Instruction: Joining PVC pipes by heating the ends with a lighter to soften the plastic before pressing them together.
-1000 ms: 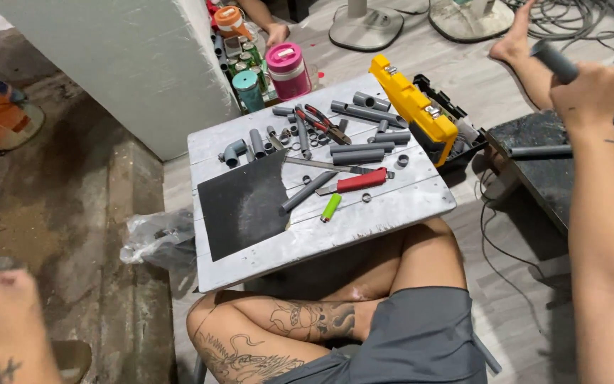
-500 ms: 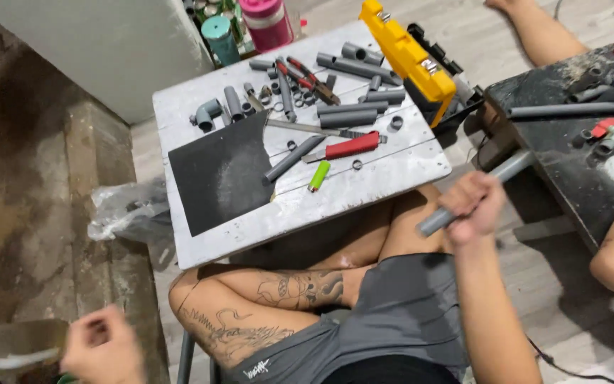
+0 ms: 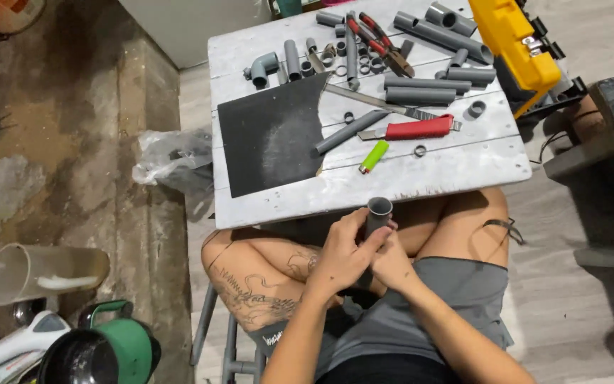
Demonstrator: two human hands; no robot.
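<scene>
We see both hands meeting over the lap, just below the near edge of the desk (image 3: 421, 181). The left hand (image 3: 342, 256) and the right hand (image 3: 391, 262) press together around a short grey pipe (image 3: 378, 213), which stands nearly upright with its open mouth facing up toward us. The fingers (image 3: 372, 240) of the left hand are curled closed around the pipe's lower part, and the right hand's fingers wrap it from the other side, so only the top end shows.

From the pipe, the desk lies at twelve o'clock. On it, a green lighter (image 3: 374, 156) sits closest, just past the edge, with a red-handled knife (image 3: 415, 129) at one o'clock beyond it. A dark sheet of sandpaper (image 3: 268, 139) covers the desk at eleven o'clock, with a thin grey tube (image 3: 349, 131) resting against its torn edge. Further up lie several cut pipe lengths (image 3: 424, 89), an elbow fitting (image 3: 263, 65) and red-handled pliers (image 3: 378, 44). A yellow tool case (image 3: 513, 43) hangs off the desk corner at one o'clock.

On the floor at nine o'clock there is a clear plastic jug (image 3: 40, 270), and at eight o'clock a green pot (image 3: 119, 348).
</scene>
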